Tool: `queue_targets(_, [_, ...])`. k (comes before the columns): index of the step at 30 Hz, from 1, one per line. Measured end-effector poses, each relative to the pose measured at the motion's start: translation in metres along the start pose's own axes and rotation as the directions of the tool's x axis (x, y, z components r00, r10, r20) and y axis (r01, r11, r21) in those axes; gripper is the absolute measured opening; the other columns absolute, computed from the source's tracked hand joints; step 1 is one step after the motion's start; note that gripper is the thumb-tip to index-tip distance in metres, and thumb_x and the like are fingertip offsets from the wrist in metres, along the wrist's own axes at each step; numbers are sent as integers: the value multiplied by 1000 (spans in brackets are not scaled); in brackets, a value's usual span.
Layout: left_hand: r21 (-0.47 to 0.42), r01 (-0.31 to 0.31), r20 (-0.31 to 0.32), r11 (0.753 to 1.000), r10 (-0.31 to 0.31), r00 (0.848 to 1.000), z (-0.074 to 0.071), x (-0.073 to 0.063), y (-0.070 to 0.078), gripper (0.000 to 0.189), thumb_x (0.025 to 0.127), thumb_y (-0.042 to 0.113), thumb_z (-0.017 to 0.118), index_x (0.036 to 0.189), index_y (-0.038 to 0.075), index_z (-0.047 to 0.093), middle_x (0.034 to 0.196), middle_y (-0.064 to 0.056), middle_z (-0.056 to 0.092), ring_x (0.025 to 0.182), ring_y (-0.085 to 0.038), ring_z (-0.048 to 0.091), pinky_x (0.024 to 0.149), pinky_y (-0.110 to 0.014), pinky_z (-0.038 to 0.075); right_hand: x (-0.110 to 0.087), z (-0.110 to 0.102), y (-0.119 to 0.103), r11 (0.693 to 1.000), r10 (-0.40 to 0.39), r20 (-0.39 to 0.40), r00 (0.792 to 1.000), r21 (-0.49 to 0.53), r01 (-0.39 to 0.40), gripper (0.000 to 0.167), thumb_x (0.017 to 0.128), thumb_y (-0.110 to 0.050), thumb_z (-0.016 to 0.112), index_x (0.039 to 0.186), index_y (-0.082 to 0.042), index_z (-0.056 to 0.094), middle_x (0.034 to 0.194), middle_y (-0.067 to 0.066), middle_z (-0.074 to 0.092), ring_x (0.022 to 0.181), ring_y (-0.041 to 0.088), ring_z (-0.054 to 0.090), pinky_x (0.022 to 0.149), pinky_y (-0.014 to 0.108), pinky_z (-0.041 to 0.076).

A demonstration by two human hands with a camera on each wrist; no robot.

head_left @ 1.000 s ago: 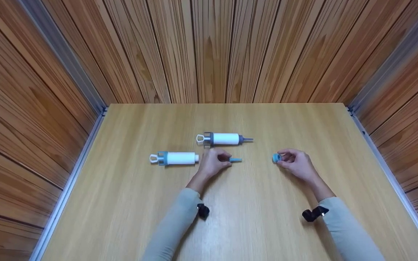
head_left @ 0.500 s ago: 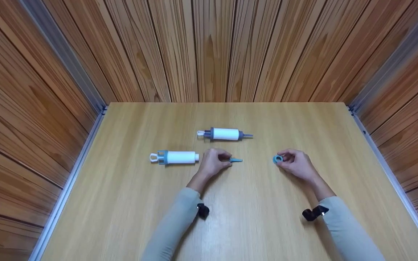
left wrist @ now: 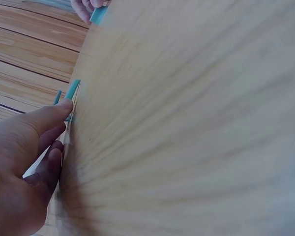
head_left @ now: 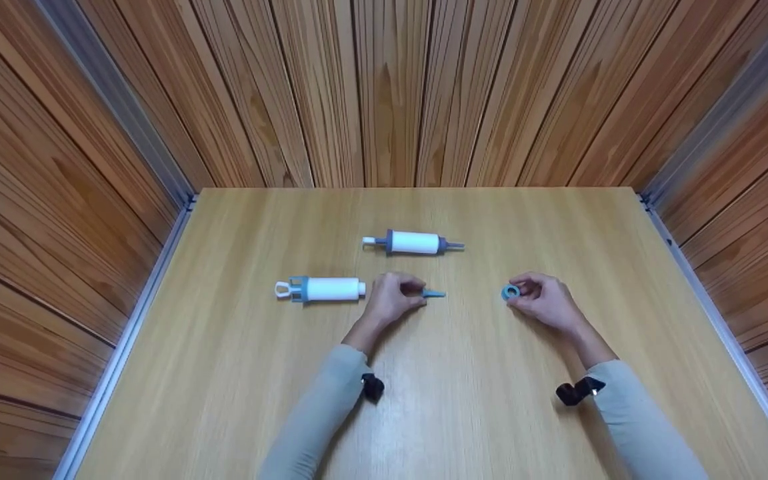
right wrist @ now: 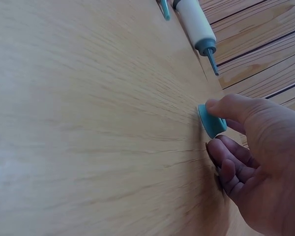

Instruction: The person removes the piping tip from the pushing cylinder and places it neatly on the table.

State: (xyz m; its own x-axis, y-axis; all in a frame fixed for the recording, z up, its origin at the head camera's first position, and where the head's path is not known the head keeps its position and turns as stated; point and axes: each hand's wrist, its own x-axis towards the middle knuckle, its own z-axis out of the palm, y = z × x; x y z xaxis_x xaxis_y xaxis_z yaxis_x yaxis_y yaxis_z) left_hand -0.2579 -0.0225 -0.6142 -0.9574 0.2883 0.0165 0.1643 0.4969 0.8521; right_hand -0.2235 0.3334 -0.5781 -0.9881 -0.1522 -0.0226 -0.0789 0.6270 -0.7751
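Observation:
My left hand (head_left: 394, 297) pinches a small teal nozzle (head_left: 433, 294) between thumb and fingers, its thin tip pointing right; the nozzle's base is hidden by the fingers. Just left of that hand lies a syringe-like tube (head_left: 333, 289) with a white barrel, a blue collar and a white ring handle. To the right, my right hand (head_left: 545, 301) holds a teal threaded-looking ring (head_left: 510, 292) by its edge, its round hole facing up toward the head camera. In the right wrist view, thumb and fingertips grip the ring (right wrist: 212, 121) close over the table.
A second syringe-like tube (head_left: 415, 243), white with dark grey ends and a thin nozzle, lies farther back on the wooden table (head_left: 477, 400). Wood-panelled walls (head_left: 391, 93) with metal corner strips border the table at the back and both sides.
The grey-ended tube has rolled toward the back, and its ring handle has turned edge-on. The ring in my right hand has tipped so its hole shows. Both hands stay nearly in place.

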Motion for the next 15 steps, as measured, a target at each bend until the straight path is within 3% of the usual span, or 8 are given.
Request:
queue_targets(7, [20, 46, 13, 999, -46, 999, -13, -7, 27, 35, 95, 13, 92, 129, 13, 85, 130, -6, 85, 123, -25, 79, 111, -45, 64, 0, -7, -7, 999, 19, 21, 1000, 31, -20, 43, 99, -13, 87, 136, 5, 74, 118, 28, 75, 88, 9, 65, 73, 16, 54])
queue_targets(15, [-22, 115, -3, 993, -115, 993, -25, -2, 45, 36, 97, 15, 90, 132, 16, 84, 135, -9, 82, 127, -29, 77, 108, -47, 65, 2, -20, -20, 1000, 15, -5, 1000, -6, -15, 49, 103, -20, 84, 145, 2, 70, 128, 27, 67, 96, 16, 61, 76, 19, 53])
